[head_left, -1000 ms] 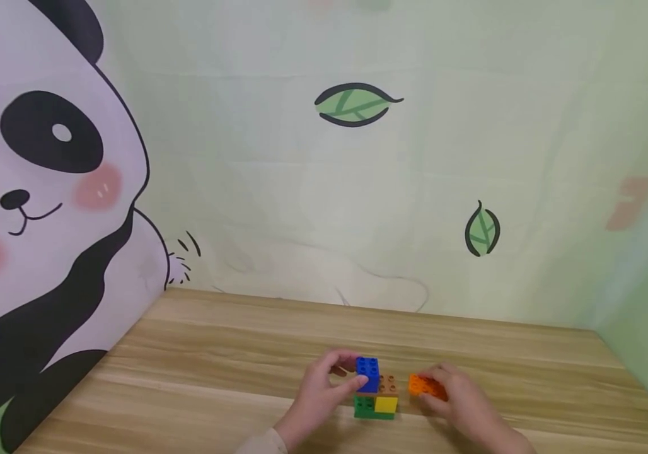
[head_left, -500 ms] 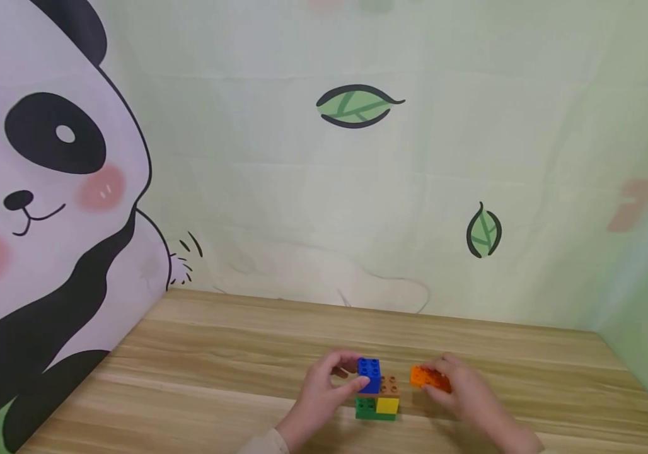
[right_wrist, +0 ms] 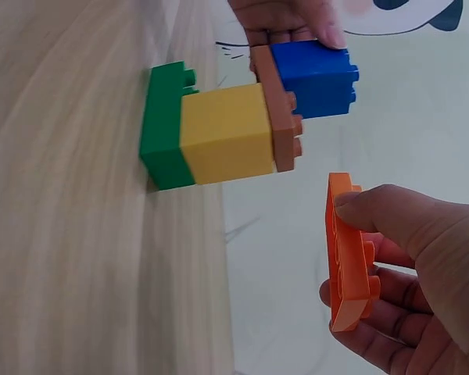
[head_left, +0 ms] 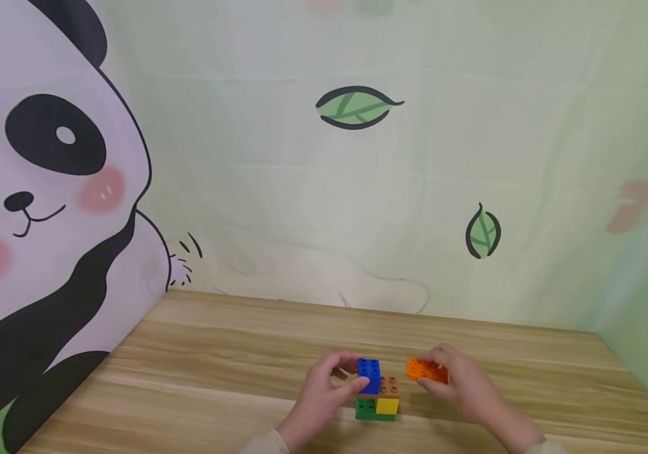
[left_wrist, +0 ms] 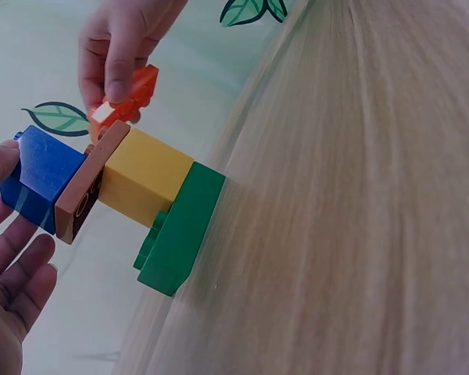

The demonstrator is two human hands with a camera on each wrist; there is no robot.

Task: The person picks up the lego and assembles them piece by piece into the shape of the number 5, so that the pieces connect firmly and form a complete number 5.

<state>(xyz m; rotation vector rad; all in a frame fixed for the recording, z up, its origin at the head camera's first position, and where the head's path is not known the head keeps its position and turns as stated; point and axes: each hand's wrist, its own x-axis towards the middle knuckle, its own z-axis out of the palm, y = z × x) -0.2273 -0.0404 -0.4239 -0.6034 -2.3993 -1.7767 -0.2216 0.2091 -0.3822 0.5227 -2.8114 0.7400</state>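
A small stack stands on the wooden table: a flat green brick (head_left: 375, 416) at the bottom, a yellow brick (head_left: 387, 405) on its right half, a flat brown brick (head_left: 389, 384) above that, and a blue brick (head_left: 369, 376) on the brown one's left end. My left hand (head_left: 324, 391) pinches the blue brick between thumb and fingers. To the right of the stack, my right hand (head_left: 462, 381) holds a flat orange brick (right_wrist: 350, 258) in the air, thumb on its underside in the right wrist view. The orange brick is apart from the stack.
The wooden table (head_left: 216, 353) reaches back to a pale green cloth backdrop (head_left: 278, 189) with printed leaves. On the left side stands a panel with a printed panda (head_left: 74, 221).
My right hand has lifted the orange brick slightly and shifted it a little left. The left hand and the stack keep their place.
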